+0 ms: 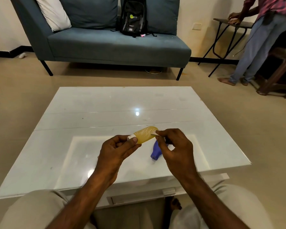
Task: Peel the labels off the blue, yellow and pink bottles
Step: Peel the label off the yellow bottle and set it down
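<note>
My left hand (pixel 118 148) grips the yellow bottle (pixel 145 135) at its neck end, thumb curled over the shoulder. It holds the bottle level above the glossy white table (pixel 106 113), white cap (pixel 130 137) toward 9 o'clock, base toward 3. My right hand (pixel 173 146) pinches a raised white label corner (pixel 154 133) at the base. I should pull low and slow toward 9 o'clock so the paper doesn't tear. The bottle looks translucent, rounded, smooth plastic. The blue bottle (pixel 155 152) lies on the table at 5 o'clock, opaque and flared.
</note>
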